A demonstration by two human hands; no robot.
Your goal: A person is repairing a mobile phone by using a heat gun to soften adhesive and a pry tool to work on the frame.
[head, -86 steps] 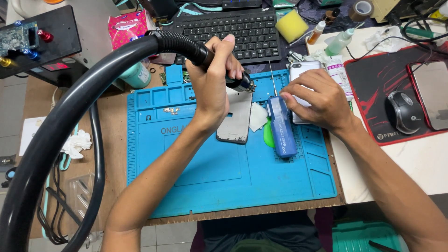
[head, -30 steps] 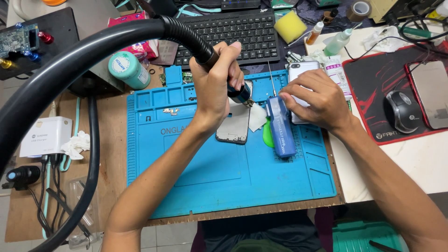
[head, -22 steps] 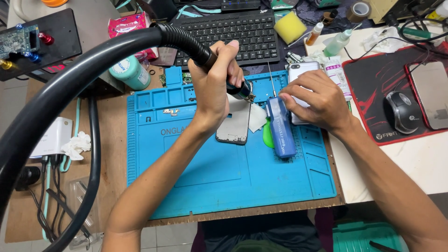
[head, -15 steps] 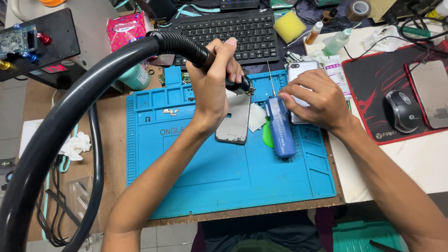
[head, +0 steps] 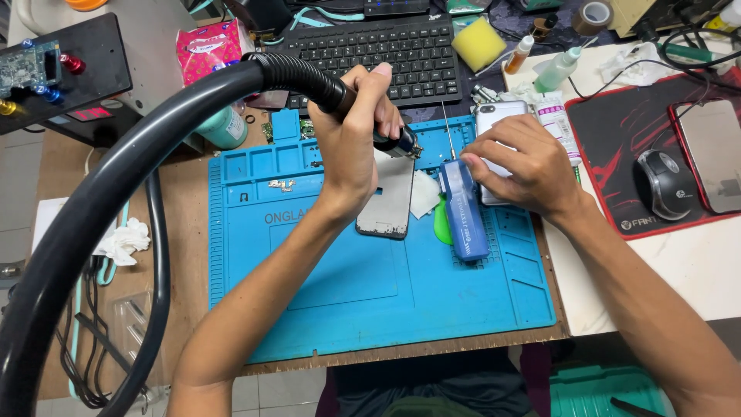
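Here, left hand (head: 351, 135) clamps hot-air nozzle (head: 394, 143) w/ tip over phone panel (head: 387, 202); right hand (head: 513, 158) pins silver phone (head: 494, 116) flat, steadying it.

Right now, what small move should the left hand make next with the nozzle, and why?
Probably tilt the nozzle slightly down toward the phone frame. The left hand holds it by the hose end, tip just above the frame's top edge, while the right hand rests on another phone, away from the tip.
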